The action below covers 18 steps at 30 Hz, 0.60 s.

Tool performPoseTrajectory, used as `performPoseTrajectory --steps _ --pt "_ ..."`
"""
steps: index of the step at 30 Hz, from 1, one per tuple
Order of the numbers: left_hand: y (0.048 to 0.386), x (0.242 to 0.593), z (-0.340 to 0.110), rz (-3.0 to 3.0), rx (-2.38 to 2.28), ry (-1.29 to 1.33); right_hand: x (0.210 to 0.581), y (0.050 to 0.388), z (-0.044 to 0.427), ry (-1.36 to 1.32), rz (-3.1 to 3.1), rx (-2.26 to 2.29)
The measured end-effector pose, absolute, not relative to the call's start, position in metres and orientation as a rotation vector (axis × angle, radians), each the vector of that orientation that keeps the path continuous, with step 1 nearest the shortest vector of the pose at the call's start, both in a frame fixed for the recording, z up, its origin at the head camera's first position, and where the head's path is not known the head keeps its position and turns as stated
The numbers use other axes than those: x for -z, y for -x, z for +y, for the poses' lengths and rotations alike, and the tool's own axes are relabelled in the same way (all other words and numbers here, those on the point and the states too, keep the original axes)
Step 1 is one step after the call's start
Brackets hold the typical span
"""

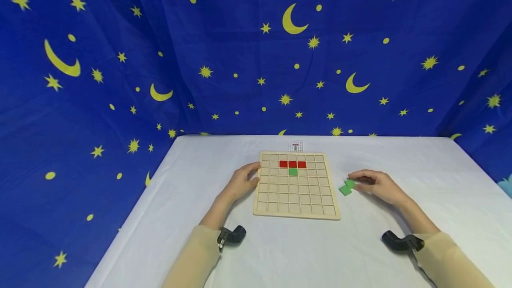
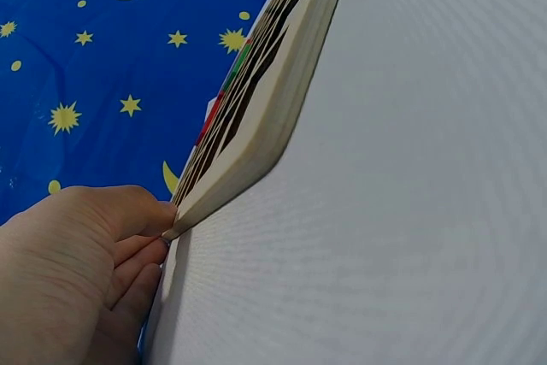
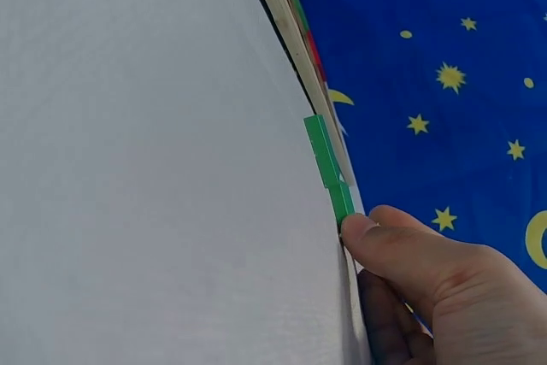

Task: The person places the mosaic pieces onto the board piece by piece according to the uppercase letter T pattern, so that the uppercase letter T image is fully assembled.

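Starry blue cloth [image 1: 240, 92] backs one white table [image 1: 288, 252]. One gridded board [image 1: 294, 188] lies on it; the left hand [image 1: 238, 183] rests, fingers relaxed, against its left edge, where light pressure suits. The right hand [image 1: 380, 186] pinches one loose green tile [image 1: 350, 184] right of the board; an edge grip should spare its green neighbour [image 1: 345, 190]. One card [image 1: 296, 146] sits beyond. Inset: three red tiles [image 1: 293, 164], one green square [image 1: 293, 172].

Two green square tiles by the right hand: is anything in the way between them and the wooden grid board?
Nothing visible: just white tablecloth lies between the green square tiles and the pale wooden grid board. They'd probably need lifting over its edge.
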State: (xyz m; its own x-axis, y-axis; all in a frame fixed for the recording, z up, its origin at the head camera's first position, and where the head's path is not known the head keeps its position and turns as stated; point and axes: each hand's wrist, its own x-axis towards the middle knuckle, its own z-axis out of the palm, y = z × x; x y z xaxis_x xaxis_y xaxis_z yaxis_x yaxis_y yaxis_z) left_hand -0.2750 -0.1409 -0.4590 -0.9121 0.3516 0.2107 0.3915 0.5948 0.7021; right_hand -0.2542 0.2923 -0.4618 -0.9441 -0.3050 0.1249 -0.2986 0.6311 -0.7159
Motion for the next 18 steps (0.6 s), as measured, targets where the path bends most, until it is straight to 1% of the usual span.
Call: performPoseTrajectory --steps 5,13,18 --pt "0.2752 0.4602 -0.1413 -2.767 1.228 0.641 0.4638 0.2529 0.2905 0.494 2.883 1.193" --pt "0.2746 0.4592 -0.1409 -2.749 1.231 0.663 0.4646 0.2532 0.2904 0.544 2.904 1.164" --pt "0.274 0.4588 -0.1406 -2.747 1.232 0.654 0.4651 0.252 0.2917 0.501 2.909 1.233"
